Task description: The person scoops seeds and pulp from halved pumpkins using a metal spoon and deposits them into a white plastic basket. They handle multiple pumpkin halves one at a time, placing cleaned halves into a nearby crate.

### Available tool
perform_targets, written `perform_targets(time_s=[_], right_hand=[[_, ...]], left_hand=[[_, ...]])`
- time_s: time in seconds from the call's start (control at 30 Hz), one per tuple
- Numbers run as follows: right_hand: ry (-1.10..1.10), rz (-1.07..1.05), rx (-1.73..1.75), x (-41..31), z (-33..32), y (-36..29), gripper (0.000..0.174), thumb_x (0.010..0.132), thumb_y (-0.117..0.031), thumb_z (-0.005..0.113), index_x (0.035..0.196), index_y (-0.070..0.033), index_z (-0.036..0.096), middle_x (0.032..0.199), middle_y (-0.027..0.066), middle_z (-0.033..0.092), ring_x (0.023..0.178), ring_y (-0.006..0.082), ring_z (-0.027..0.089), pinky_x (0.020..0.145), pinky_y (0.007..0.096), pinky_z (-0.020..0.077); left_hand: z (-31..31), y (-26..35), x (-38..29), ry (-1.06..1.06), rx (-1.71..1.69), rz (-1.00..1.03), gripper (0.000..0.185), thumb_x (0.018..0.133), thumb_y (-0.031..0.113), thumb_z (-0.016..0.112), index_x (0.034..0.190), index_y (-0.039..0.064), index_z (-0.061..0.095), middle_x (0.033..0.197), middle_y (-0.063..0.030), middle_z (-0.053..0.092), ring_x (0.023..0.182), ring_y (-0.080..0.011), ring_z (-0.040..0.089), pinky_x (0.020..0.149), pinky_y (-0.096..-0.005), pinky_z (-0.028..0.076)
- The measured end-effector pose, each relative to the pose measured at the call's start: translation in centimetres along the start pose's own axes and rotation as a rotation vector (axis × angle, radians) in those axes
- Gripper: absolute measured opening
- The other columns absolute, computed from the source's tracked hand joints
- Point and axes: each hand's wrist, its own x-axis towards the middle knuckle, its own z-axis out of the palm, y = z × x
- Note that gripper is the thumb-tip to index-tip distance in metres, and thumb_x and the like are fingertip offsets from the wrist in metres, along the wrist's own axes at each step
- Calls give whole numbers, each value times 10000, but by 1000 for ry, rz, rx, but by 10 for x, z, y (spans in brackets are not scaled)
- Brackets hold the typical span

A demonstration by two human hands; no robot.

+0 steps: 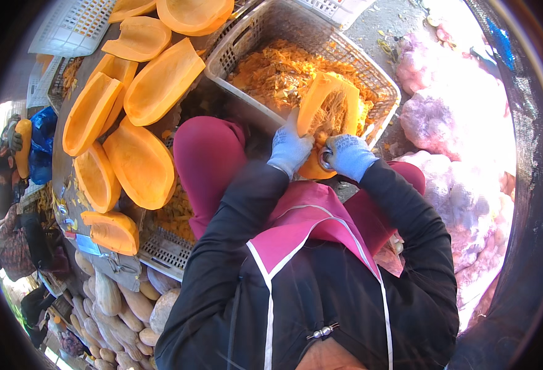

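A pumpkin half with stringy pulp in its hollow is held over the near right corner of a plastic crate. My left hand, in a light work glove, grips the pumpkin's left side. In my right hand, also gloved, is a metal ring-shaped tool, set against the lower end of the pumpkin's hollow. Part of the tool is hidden by the fingers. Orange pulp and seeds fill much of the crate.
Several scooped pumpkin halves lie on a board at the left. Below it are a crate of orange pieces and a heap of whole pumpkins. Mesh sacks stand at the right. Other people are at the far left.
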Motion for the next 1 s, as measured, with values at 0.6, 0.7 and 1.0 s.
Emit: perform_targets(time_s=[0.6, 0.7, 1.0], right_hand=[[188, -284, 171, -6, 2, -2, 259, 888, -307, 598, 933, -59, 652, 796, 210, 654, 800, 409, 656, 706, 519, 499], [266, -290, 137, -11, 49, 5, 248, 875, -309, 624, 896, -62, 630, 777, 206, 648, 774, 417, 643, 685, 529, 485], [339, -295, 194, -8, 67, -5, 258, 868, -273, 668, 998, -50, 680, 835, 212, 673, 810, 411, 659, 729, 510, 497]], left_hand=[[-26, 5, 16, -118, 12, -8, 543, 747, 179, 715, 1262, 74, 577, 1076, -240, 699, 1033, -413, 672, 892, -459, 547], [-34, 22, 3, -170, 151, -49, 613, 670, 187, 748, 1242, 39, 586, 1018, -277, 697, 988, -421, 688, 854, -457, 565], [-15, -12, -62, -33, -694, -254, 815, 741, 32, 769, 1469, -16, 408, 1369, -145, 573, 1261, -238, 547, 1058, -336, 447]])
